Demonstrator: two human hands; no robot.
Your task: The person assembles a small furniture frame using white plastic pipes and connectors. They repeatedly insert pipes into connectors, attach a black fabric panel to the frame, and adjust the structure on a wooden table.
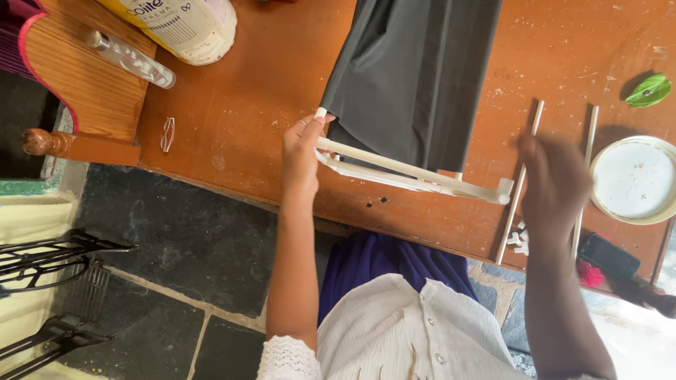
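Left hand [301,151]: clamped on white rod frame [412,176] near bench [239,105] front edge.
Right hand [556,179]: blurred, grip cannot tell.
Risk: one-handed hold, dark fabric [412,70] possibly slipping off.

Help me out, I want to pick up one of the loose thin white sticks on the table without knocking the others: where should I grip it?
Take the left thin stick near its far end, coming from above with a fingertip pinch. That end lies bare on the wooden table, while the near end sits beside small white pieces and the blurred right hand covers the middle.
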